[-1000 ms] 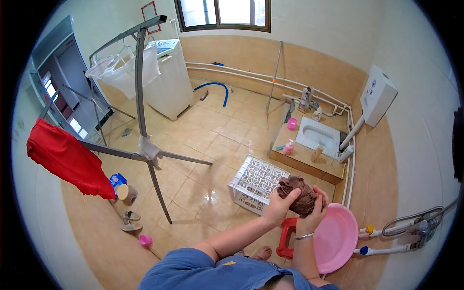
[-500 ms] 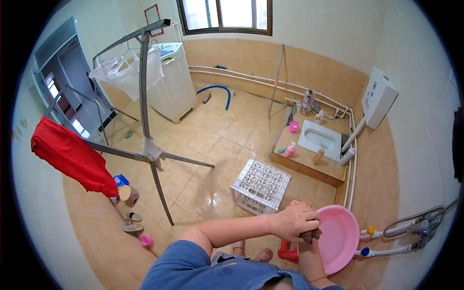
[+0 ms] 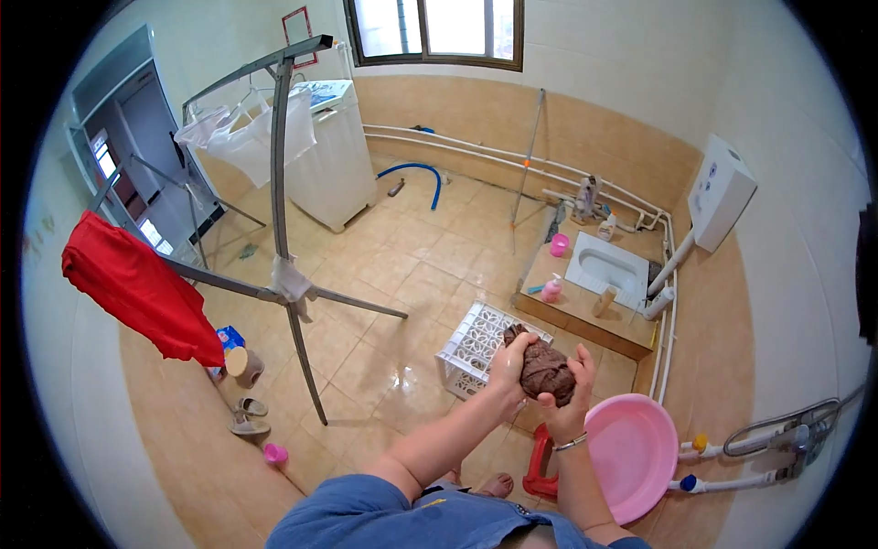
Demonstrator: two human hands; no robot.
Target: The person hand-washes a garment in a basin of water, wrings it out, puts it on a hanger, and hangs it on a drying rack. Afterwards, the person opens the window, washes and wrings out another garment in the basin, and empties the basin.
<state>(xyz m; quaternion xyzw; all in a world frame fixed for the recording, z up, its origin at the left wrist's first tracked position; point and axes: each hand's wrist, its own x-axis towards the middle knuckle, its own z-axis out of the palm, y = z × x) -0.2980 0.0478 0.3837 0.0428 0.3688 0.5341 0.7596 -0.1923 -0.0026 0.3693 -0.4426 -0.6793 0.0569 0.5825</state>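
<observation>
A dark brown, bunched-up wet cloth point(image 3: 547, 373) is between my two hands, above the white plastic crate point(image 3: 476, 343). My left hand point(image 3: 508, 368) grips its left side, with the thumb laid over the top. On the other side, my right hand point(image 3: 572, 398) holds the cloth's right end, fingers pointing up and thumb against the lower edge. A bracelet circles my right wrist. The pink basin point(image 3: 654, 457) stands just right of my right forearm, and a red plastic stool point(image 3: 540, 467) is partly hidden behind that arm.
A metal drying rack point(image 3: 282, 183) with a red cloth point(image 3: 137, 284) stands to the left. Behind it is a white washing machine point(image 3: 334, 165). A raised squat toilet point(image 3: 608, 265) with bottles is at right, and water taps point(image 3: 796, 439) are on the right wall.
Both hands have moved up and left, away from the basin's edge to above the crate. My hands are now further apart, and much more of the brown cloth shows.
</observation>
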